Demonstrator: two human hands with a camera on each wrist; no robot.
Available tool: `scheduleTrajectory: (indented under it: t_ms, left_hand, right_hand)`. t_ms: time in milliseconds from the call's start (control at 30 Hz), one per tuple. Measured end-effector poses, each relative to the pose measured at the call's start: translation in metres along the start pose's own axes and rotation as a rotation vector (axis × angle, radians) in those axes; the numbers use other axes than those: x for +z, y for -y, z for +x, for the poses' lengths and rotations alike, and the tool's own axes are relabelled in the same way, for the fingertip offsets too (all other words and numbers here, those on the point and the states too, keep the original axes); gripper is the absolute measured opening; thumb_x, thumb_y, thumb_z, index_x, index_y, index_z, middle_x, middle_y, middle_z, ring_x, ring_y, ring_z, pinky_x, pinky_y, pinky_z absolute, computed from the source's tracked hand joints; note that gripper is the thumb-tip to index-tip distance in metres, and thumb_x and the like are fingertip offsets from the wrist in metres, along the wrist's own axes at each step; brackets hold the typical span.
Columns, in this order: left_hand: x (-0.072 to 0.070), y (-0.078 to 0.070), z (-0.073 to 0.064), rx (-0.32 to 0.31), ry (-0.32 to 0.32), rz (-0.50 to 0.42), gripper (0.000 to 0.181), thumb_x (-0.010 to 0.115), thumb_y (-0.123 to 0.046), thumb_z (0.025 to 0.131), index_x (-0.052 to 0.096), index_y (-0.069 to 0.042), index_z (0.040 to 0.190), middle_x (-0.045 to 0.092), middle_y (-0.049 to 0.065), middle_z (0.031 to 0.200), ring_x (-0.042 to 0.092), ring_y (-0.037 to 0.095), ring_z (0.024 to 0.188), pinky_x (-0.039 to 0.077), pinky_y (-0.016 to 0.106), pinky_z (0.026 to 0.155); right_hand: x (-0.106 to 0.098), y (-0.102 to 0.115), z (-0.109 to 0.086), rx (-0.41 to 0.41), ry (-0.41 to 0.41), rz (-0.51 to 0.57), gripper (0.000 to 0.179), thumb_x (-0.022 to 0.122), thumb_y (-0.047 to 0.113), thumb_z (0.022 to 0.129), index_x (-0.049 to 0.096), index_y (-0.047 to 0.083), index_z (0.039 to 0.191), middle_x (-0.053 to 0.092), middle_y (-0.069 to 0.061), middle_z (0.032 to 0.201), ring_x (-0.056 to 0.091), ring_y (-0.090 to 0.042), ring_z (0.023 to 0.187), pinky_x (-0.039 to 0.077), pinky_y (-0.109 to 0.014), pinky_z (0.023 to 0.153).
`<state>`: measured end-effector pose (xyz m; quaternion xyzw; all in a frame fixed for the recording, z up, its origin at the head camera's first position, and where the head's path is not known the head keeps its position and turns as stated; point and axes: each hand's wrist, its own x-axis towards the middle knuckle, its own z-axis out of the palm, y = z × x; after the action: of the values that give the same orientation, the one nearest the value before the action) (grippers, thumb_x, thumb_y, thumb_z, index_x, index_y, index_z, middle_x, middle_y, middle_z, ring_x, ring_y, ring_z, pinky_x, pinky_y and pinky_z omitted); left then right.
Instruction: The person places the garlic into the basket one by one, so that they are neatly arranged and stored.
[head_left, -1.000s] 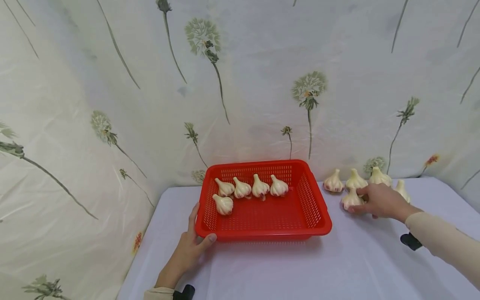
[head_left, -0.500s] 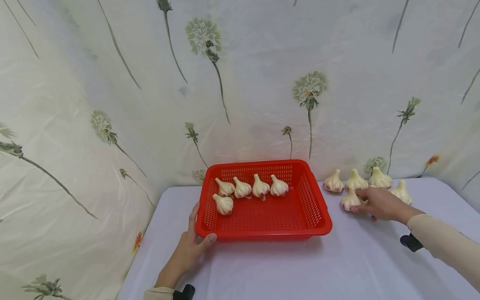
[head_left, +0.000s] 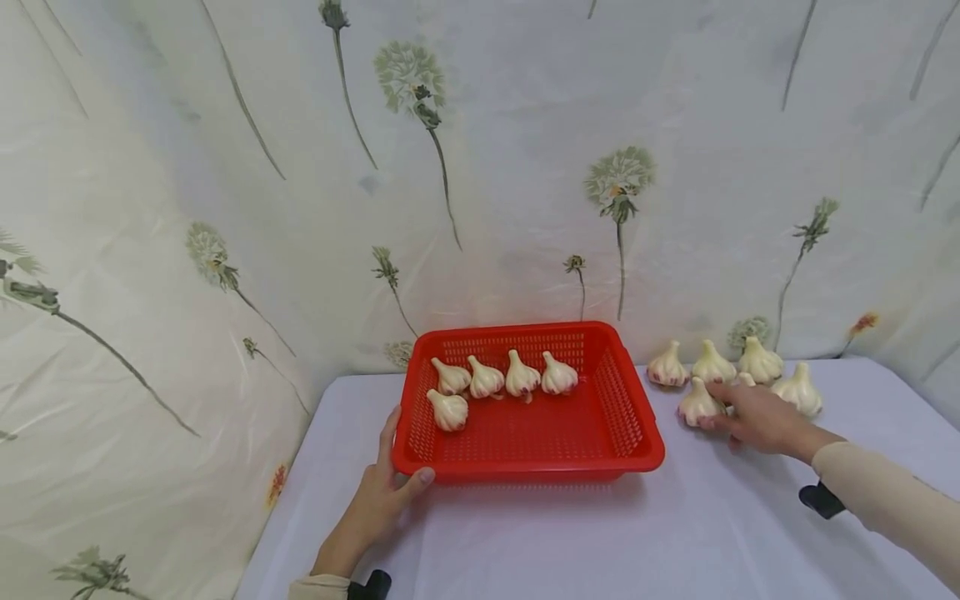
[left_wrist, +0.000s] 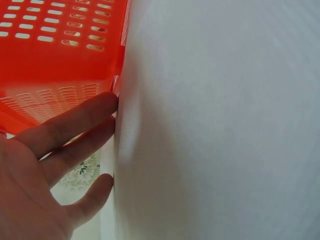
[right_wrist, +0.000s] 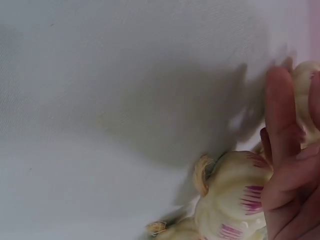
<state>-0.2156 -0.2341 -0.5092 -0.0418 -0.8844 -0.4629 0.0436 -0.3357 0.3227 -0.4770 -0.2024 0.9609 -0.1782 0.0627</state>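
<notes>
A red perforated plastic basket (head_left: pixel 525 471) stands mid-table with several garlic bulbs in it, four in a back row and one (head_left: pixel 448 411) in front at the left. At its front left corner is my left hand (head_left: pixel 375 498), thumb on the front rim; in the left wrist view the fingers (left_wrist: pixel 75 122) look straight along its side. My right hand (head_left: pixel 768 419) pinches a garlic bulb (head_left: pixel 696 403) between thumb and fingers, low over the table. Behind that hand are several more bulbs, one (head_left: pixel 801 392) at the right; another (head_left: pixel 746 379) is mostly hidden by the hand.
White cloth covers the table (head_left: pixel 540 542). A dandelion-patterned curtain (head_left: pixel 510 167) hangs close behind and along the left side. Three loose bulbs (head_left: pixel 712 362) line up near the table's back edge, just right of the basket.
My right hand has moved slightly left and toward me with the pinched bulb, showing more of the bulbs behind it. The left hand and basket stay put.
</notes>
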Motion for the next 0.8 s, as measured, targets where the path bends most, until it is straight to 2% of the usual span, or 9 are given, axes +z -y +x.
scheduleTrajectory:
  t_ms: [100, 167, 300, 400, 533, 600, 800]
  left_hand:
    - [0.001, 0.0, 0.0, 0.011, 0.004, 0.01, 0.093, 0.068, -0.054, 0.086, 0.005, -0.05, 0.154, 0.065, 0.002, 0.129, 0.061, 0.02, 0.108, 0.054, 0.048, 0.088]
    - [0.002, 0.0, 0.0, 0.015, 0.005, 0.013, 0.093, 0.068, -0.054, 0.086, 0.005, -0.05, 0.154, 0.065, 0.002, 0.13, 0.062, 0.021, 0.108, 0.053, 0.049, 0.089]
    - [0.002, 0.0, 0.002, 0.016, 0.001, 0.018, 0.093, 0.068, -0.055, 0.085, 0.005, -0.051, 0.154, 0.064, 0.003, 0.132, 0.062, 0.021, 0.11, 0.053, 0.05, 0.09]
    - [0.002, 0.0, 0.002, 0.016, 0.001, 0.018, 0.094, 0.068, -0.055, 0.085, 0.005, -0.051, 0.154, 0.064, 0.003, 0.132, 0.061, 0.021, 0.109, 0.053, 0.049, 0.089]
    - [0.002, 0.0, 0.001, 0.013, 0.001, 0.017, 0.093, 0.068, -0.054, 0.085, 0.005, -0.051, 0.154, 0.065, 0.004, 0.129, 0.061, 0.021, 0.105, 0.055, 0.045, 0.086]
    - [0.002, 0.0, 0.001, 0.005, -0.001, 0.021, 0.093, 0.068, -0.055, 0.085, 0.005, -0.051, 0.154, 0.065, 0.003, 0.129, 0.061, 0.02, 0.105, 0.055, 0.044, 0.085]
    - [0.0, -0.001, 0.0, 0.004, -0.005, 0.027, 0.093, 0.067, -0.055, 0.086, 0.004, -0.05, 0.154, 0.065, 0.004, 0.128, 0.061, 0.021, 0.104, 0.055, 0.046, 0.086]
  right_hand:
    - [0.001, 0.001, -0.001, -0.019, -0.023, -0.019, 0.021, 0.071, 0.023, 0.09, 0.054, 0.012, 0.093, 0.058, 0.003, 0.067, 0.055, -0.007, 0.05, 0.041, -0.028, 0.054]
    - [0.0, 0.001, -0.002, -0.02, -0.024, -0.017, 0.023, 0.071, 0.021, 0.09, 0.057, 0.007, 0.1, 0.062, -0.001, 0.074, 0.056, -0.007, 0.05, 0.042, -0.028, 0.053]
    - [-0.002, 0.0, -0.003, 0.003, -0.016, 0.013, 0.049, 0.072, 0.024, 0.09, 0.057, -0.006, 0.125, 0.069, -0.013, 0.091, 0.057, -0.007, 0.053, 0.045, -0.029, 0.057]
    - [-0.007, 0.0, -0.002, 0.0, -0.025, 0.045, 0.056, 0.071, 0.025, 0.091, 0.053, -0.01, 0.131, 0.069, -0.015, 0.096, 0.058, -0.008, 0.053, 0.045, -0.028, 0.059]
    - [-0.017, 0.001, 0.001, -0.02, -0.042, 0.064, 0.055, 0.07, 0.026, 0.092, 0.054, -0.008, 0.132, 0.069, -0.012, 0.094, 0.058, -0.009, 0.052, 0.044, -0.027, 0.057]
    - [-0.023, 0.004, 0.002, -0.006, -0.03, 0.074, 0.06, 0.07, 0.028, 0.091, 0.051, -0.009, 0.135, 0.068, -0.013, 0.095, 0.058, -0.01, 0.053, 0.046, -0.027, 0.054]
    - [-0.045, 0.023, 0.008, -0.005, -0.025, 0.076, 0.066, 0.07, 0.031, 0.091, 0.048, -0.011, 0.137, 0.069, -0.025, 0.104, 0.061, -0.012, 0.055, 0.049, -0.029, 0.057]
